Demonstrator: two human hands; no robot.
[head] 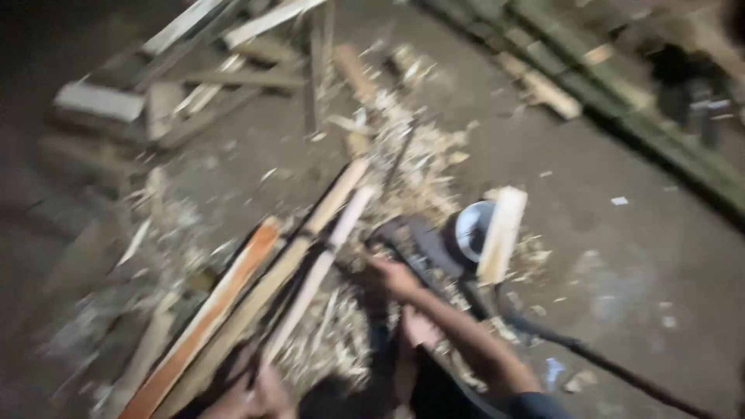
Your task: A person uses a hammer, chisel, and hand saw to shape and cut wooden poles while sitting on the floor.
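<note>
Wooden slats (256,299), pale and orange-edged

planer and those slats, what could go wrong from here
1. The right hand rests on the planer close to its round metal part, so fingers could slip toward it.
2. The cord trails across the floor by the person and might snag.
3. The left hand grips long loose slats over shavings; they may slide or splinter.

Slats left, tool right, shavings beneath.
Long wooden slats (256,302) lie on the shavings heap (403,163); dark power tool (434,244) just right; scrap board pile (194,70) behind.
</note>
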